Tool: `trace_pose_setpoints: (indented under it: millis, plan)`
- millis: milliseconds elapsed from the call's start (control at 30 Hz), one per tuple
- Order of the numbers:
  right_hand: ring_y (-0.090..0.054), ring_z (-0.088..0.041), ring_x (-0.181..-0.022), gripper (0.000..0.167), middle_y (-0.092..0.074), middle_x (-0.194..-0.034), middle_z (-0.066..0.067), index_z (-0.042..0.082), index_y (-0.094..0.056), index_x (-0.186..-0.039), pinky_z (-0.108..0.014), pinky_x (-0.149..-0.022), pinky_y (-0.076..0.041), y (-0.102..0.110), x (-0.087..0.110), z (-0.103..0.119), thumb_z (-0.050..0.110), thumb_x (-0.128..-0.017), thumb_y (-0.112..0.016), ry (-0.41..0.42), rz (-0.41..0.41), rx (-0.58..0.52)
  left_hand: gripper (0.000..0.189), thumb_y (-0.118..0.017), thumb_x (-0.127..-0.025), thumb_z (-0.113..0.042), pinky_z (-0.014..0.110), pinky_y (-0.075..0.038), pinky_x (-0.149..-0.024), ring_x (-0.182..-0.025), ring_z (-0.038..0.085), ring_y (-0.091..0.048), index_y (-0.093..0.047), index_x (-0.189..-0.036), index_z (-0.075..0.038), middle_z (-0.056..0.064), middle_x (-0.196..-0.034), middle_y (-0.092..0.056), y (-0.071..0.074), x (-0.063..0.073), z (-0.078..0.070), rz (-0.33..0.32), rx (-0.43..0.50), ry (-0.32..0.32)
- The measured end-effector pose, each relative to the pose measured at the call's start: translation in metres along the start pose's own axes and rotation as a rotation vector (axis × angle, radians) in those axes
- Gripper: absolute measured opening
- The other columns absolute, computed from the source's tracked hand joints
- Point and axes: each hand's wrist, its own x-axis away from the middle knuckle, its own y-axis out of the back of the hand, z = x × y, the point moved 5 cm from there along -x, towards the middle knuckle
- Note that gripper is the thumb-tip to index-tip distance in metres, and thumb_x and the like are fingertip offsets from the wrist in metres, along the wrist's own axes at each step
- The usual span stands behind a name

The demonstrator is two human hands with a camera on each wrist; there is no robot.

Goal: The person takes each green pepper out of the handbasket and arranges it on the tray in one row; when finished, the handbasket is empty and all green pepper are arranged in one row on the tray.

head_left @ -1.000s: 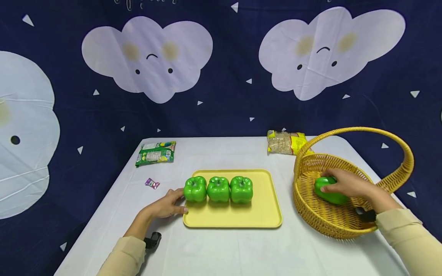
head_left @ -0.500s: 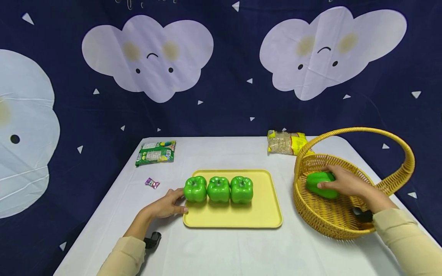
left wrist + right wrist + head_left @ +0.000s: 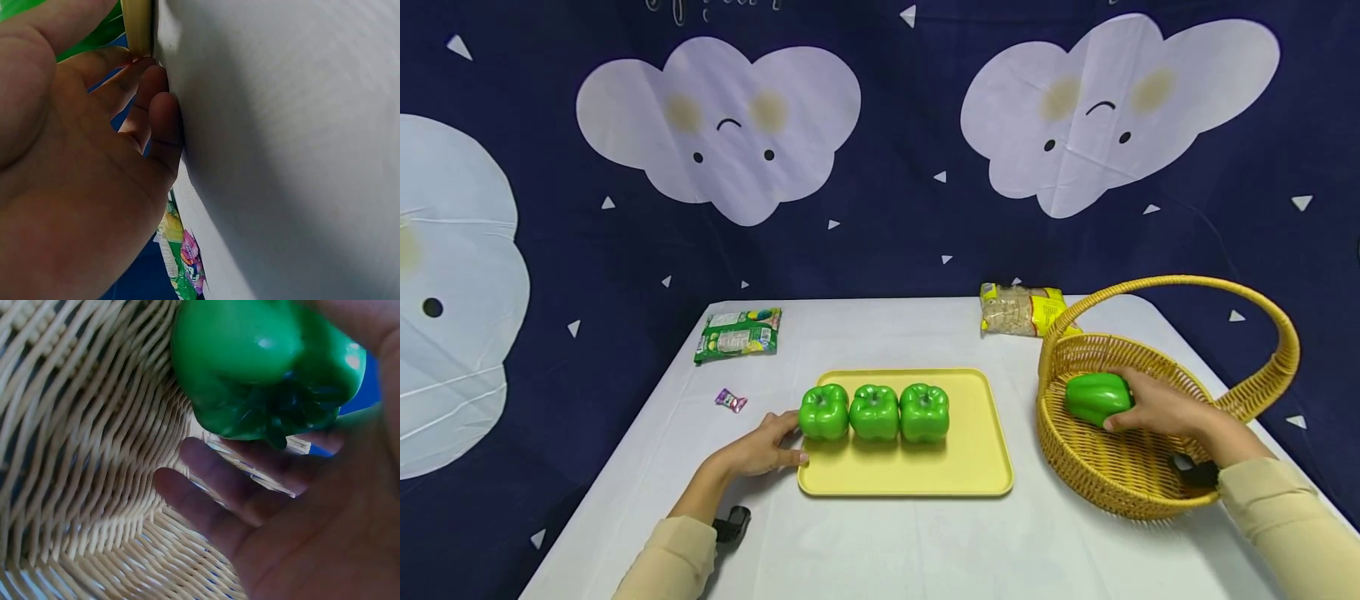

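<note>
In the head view, a green bell pepper lies on its side in the yellow wicker basket. My right hand is at its stem end, thumb low beside it. The right wrist view has this pepper against the woven wall, with my extended fingers spread below it. Three more green bell peppers stand in a row on the yellow tray. My left hand touches the tray's left edge, its fingers relaxed near the leftmost pepper.
A green snack packet lies at the back left, with a small purple-wrapped candy nearer. Behind the basket sits a yellow packet. The basket's tall handle arches over it at the table's right edge.
The bell pepper in the basket has shifted left and now lies still. My right hand has drawn back rightward, uncovering more of it. The left hand and tray stay put.
</note>
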Motion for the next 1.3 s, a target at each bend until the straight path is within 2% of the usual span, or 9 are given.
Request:
trace_pose_setpoints:
  millis: [367, 667, 800, 900, 1100, 1300]
  plan:
    - [-0.053, -0.021, -0.087, 0.085, -0.058, -0.103, -0.017, -0.01, -0.031, -0.129, -0.03, -0.07, -0.041, -0.004, 0.003, -0.009, 0.036, -0.074, -0.077, -0.087, 0.066, -0.019, 0.075, -0.071, -0.082, -0.03, 0.057, -0.029, -0.105, -0.116, 0.026, -0.036, -0.037, -0.145, -0.008, 0.015, -0.147, -0.04, 0.001, -0.001, 0.0, -0.001, -0.001, 0.013]
    - [-0.056, -0.025, -0.092, 0.078, -0.055, -0.109, -0.028, -0.014, -0.032, -0.127, -0.028, -0.07, -0.045, 0.004, 0.001, -0.004, 0.029, -0.079, -0.075, -0.035, -0.055, -0.089, 0.074, -0.071, -0.082, -0.029, 0.057, -0.029, -0.105, -0.117, 0.026, -0.036, -0.037, -0.145, -0.008, 0.015, -0.148, -0.039, 0.0, -0.001, -0.001, -0.004, -0.005, -0.008]
    - [-0.055, -0.026, -0.092, 0.075, -0.052, -0.11, -0.028, -0.015, -0.036, -0.127, -0.023, -0.069, -0.045, 0.009, 0.001, 0.0, 0.027, -0.079, -0.075, 0.004, -0.125, -0.077, 0.075, -0.071, -0.082, -0.029, 0.056, -0.03, -0.105, -0.116, 0.026, -0.036, -0.037, -0.145, -0.008, 0.016, -0.148, -0.039, 0.0, 0.0, -0.001, -0.004, -0.007, -0.008]
    - [-0.052, -0.029, -0.095, 0.073, -0.048, -0.112, -0.028, -0.014, -0.039, -0.128, -0.024, -0.071, -0.043, 0.011, 0.001, 0.001, 0.027, -0.079, -0.076, 0.021, -0.165, -0.049, 0.075, -0.071, -0.082, -0.03, 0.056, -0.03, -0.105, -0.117, 0.026, -0.036, -0.037, -0.145, -0.008, 0.015, -0.147, -0.039, 0.0, 0.0, 0.0, -0.003, -0.005, 0.001]
    - [-0.048, -0.037, -0.1, 0.075, -0.041, -0.118, -0.03, -0.011, -0.04, -0.131, -0.033, -0.075, -0.042, 0.012, 0.001, 0.004, 0.031, -0.08, -0.074, 0.004, -0.19, -0.038, 0.075, -0.071, -0.082, -0.031, 0.056, -0.03, -0.104, -0.116, 0.026, -0.036, -0.037, -0.145, -0.009, 0.015, -0.147, -0.04, -0.001, 0.0, 0.001, -0.001, -0.004, 0.015]
    - [-0.046, -0.038, -0.104, 0.077, -0.039, -0.124, -0.03, -0.009, -0.038, -0.136, -0.036, -0.077, -0.041, 0.013, 0.0, 0.007, 0.037, -0.082, -0.071, -0.005, -0.197, -0.04, 0.076, -0.072, -0.081, -0.032, 0.056, -0.031, -0.104, -0.116, 0.025, -0.036, -0.037, -0.145, -0.01, 0.014, -0.147, -0.04, 0.0, -0.001, 0.002, -0.002, -0.011, 0.005]
